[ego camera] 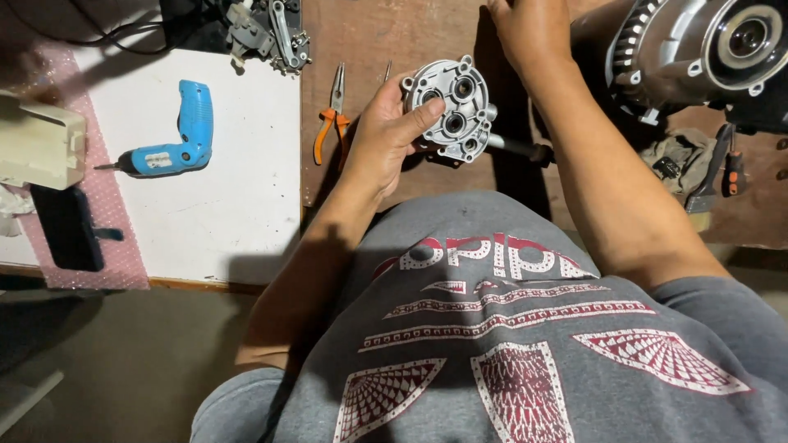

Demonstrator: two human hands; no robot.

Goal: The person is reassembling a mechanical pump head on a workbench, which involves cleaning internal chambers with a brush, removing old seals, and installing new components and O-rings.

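Here the left hand (384,131) grips a round grey metal gear-housing cover (450,108) by its edge only, fingers curled, above the bench (394,37). It could slip onto the orange-handled pliers (332,115) just left; the right hand (525,33) reaches beyond, its grasp unclear.

Place: a repair workshop is being shown.
Bench: a worn wooden worktop (394,33) is being used.
Tools: orange-handled pliers (332,115), a blue electric screwdriver (176,139) and a paintbrush (710,176) are being kept out.
Parts: a finned engine casing (698,49) is being stored alongside.
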